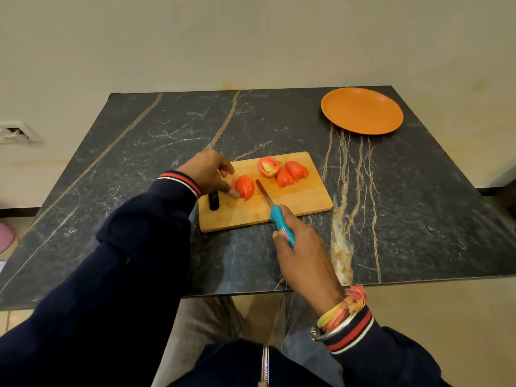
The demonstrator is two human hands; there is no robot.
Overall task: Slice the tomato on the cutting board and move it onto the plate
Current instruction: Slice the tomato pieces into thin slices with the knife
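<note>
Right hand [304,258] clamps smooth blue knife [277,215]; left hand [208,171] pinches glossy sliced tomato [245,187].

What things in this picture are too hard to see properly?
Head view:
- Some fingertips of the left hand: hidden behind the tomato piece it holds.
- Label on the knife handle: tiny, partly covered by the right hand.
- Slot in the cutting board: partly behind the left hand.
- Wall socket, left edge: blurred.

A dark marbled desk [139,163], veined white and tan, is standing against a plain cream wall [251,37] catching soft light. A white switch plate [16,132] is sitting at left, and beige floor [446,331] is showing below.
</note>
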